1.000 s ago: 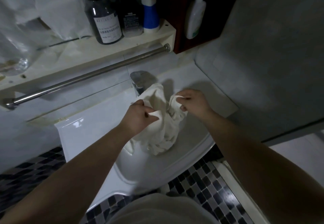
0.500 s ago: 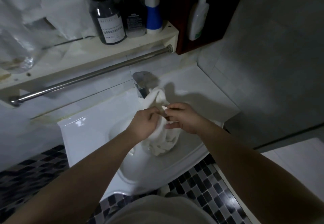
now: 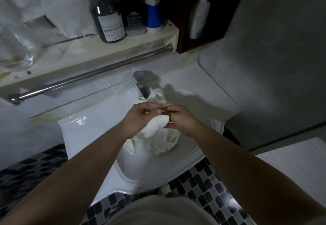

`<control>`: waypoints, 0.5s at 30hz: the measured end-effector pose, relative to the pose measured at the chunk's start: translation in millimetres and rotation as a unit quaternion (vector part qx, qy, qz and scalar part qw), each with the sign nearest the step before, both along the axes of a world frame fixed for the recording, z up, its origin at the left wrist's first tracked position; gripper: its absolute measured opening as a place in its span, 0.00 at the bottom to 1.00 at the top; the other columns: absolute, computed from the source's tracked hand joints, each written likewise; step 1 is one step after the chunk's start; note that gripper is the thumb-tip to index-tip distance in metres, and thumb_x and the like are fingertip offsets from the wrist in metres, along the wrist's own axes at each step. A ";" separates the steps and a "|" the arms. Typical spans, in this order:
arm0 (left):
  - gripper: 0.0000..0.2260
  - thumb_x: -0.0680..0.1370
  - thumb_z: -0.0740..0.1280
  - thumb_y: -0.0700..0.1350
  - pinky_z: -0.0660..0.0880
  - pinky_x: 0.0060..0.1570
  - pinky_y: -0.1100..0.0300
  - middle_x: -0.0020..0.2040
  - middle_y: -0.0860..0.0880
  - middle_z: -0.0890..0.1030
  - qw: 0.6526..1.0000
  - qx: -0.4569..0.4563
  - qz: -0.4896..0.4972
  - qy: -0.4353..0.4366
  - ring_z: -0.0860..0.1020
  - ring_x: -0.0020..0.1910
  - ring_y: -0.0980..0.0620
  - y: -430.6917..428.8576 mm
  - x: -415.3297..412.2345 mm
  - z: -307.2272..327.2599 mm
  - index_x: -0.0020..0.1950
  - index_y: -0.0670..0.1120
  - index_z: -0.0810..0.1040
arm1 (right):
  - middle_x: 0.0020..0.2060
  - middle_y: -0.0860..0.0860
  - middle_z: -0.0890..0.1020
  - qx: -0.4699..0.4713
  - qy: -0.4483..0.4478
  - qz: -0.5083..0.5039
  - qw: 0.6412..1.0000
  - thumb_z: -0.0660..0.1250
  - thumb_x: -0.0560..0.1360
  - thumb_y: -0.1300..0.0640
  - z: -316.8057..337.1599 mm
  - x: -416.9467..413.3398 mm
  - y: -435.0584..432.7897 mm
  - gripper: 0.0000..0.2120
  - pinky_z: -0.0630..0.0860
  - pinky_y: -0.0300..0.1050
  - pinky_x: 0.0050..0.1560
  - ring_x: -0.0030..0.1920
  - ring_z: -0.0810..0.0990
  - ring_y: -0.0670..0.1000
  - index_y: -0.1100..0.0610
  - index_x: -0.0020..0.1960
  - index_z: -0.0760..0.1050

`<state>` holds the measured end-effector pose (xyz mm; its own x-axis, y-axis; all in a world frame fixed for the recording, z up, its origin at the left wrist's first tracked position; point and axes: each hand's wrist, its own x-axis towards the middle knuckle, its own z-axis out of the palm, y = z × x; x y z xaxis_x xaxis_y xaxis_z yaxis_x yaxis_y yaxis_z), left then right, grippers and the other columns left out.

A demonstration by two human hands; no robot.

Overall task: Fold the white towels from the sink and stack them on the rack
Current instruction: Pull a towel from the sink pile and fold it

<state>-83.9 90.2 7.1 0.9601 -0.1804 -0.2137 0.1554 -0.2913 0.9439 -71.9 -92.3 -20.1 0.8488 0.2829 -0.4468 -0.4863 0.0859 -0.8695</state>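
Head view | left hand (image 3: 143, 117), right hand (image 3: 180, 119) now touching | towel (image 3: 158, 136) still bunched

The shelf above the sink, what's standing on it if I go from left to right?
Clear plastic bag → dark bottle with white label → black bottle → blue-and-white striped bottle.

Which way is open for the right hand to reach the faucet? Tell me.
Probably none directly: the right hand is shut on the white towel, whose bunched top stands in front of the faucet.
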 end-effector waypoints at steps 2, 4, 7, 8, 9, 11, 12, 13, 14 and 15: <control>0.04 0.77 0.73 0.46 0.78 0.52 0.64 0.48 0.53 0.87 0.999 -0.008 -0.036 0.014 0.84 0.51 0.56 1.5 -2.8 0.0 0.49 0.52 0.87 | 0.43 0.57 0.86 0.027 0.003 0.017 0.999 0.70 0.77 0.63 -0.1 -1.7 -3.6 0.06 0.82 0.48 0.41 0.44 0.86 0.55 0.58 0.52 0.85; 0.04 0.77 0.73 0.45 0.77 0.48 0.66 0.45 0.52 0.87 0.999 -0.001 -0.032 0.017 0.84 0.48 0.56 2.4 -5.2 -0.6 0.47 0.52 0.88 | 0.44 0.57 0.86 0.057 0.007 0.042 0.997 0.70 0.76 0.64 -1.5 -3.0 -7.5 0.06 0.82 0.48 0.43 0.45 0.86 0.55 0.58 0.49 0.86; 0.05 0.77 0.73 0.45 0.77 0.49 0.60 0.43 0.48 0.87 0.999 0.027 0.043 0.010 0.83 0.44 0.55 1.6 -3.0 -1.0 0.44 0.47 0.87 | 0.43 0.58 0.86 0.083 0.017 0.063 0.994 0.71 0.75 0.65 -2.9 -3.8 -13.0 0.06 0.82 0.48 0.43 0.43 0.86 0.55 0.60 0.50 0.86; 0.05 0.77 0.72 0.44 0.76 0.50 0.59 0.43 0.47 0.86 0.998 0.044 0.054 0.002 0.83 0.44 0.54 0.0 -2.4 -0.6 0.44 0.45 0.87 | 0.42 0.58 0.86 0.090 0.018 0.065 0.994 0.70 0.76 0.66 -3.3 -4.1 -13.7 0.07 0.82 0.47 0.43 0.41 0.86 0.54 0.60 0.50 0.86; 0.05 0.77 0.72 0.44 0.75 0.50 0.61 0.42 0.48 0.86 0.996 0.065 0.058 -0.010 0.82 0.44 0.54 -2.0 -2.2 0.0 0.44 0.45 0.86 | 0.43 0.58 0.86 0.099 0.017 0.064 0.993 0.69 0.77 0.68 -3.5 -4.5 -13.4 0.08 0.82 0.47 0.44 0.42 0.85 0.54 0.60 0.51 0.86; 0.05 0.77 0.72 0.45 0.73 0.45 0.69 0.39 0.54 0.85 0.992 0.101 0.070 -0.043 0.81 0.40 0.60 -6.5 -2.3 0.5 0.43 0.48 0.86 | 0.46 0.60 0.85 0.111 0.008 0.057 0.992 0.66 0.77 0.69 -3.5 -4.7 -11.6 0.10 0.82 0.48 0.46 0.45 0.85 0.56 0.62 0.53 0.85; 0.05 0.77 0.72 0.45 0.72 0.42 0.71 0.37 0.57 0.84 0.989 0.108 0.080 -0.056 0.79 0.37 0.63 -8.1 -2.5 0.9 0.42 0.50 0.85 | 0.47 0.62 0.85 0.114 0.004 0.052 0.992 0.66 0.77 0.70 -2.9 -4.5 -10.9 0.10 0.82 0.49 0.48 0.47 0.85 0.57 0.64 0.55 0.83; 0.05 0.77 0.72 0.45 0.71 0.42 0.71 0.36 0.58 0.83 0.988 0.108 0.089 -0.065 0.78 0.35 0.65 -9.2 -2.1 0.6 0.41 0.51 0.85 | 0.48 0.63 0.85 0.117 0.000 0.047 0.992 0.66 0.77 0.71 -2.1 -4.4 -10.5 0.11 0.82 0.49 0.49 0.48 0.84 0.58 0.65 0.56 0.83; 0.06 0.77 0.72 0.45 0.72 0.42 0.70 0.36 0.59 0.83 0.987 0.107 0.096 -0.069 0.78 0.35 0.65 -9.9 -2.0 -0.4 0.41 0.52 0.85 | 0.47 0.64 0.84 0.117 -0.003 0.043 0.992 0.65 0.77 0.71 -1.2 -4.4 -10.3 0.11 0.82 0.50 0.49 0.48 0.84 0.59 0.66 0.56 0.82; 0.06 0.77 0.72 0.45 0.73 0.44 0.68 0.36 0.59 0.83 0.987 0.105 0.104 -0.070 0.79 0.36 0.64 -9.9 -1.5 -2.0 0.41 0.52 0.85 | 0.47 0.65 0.84 0.112 -0.008 0.037 0.993 0.65 0.77 0.72 0.1 -4.6 -9.7 0.11 0.82 0.50 0.49 0.47 0.84 0.59 0.67 0.56 0.82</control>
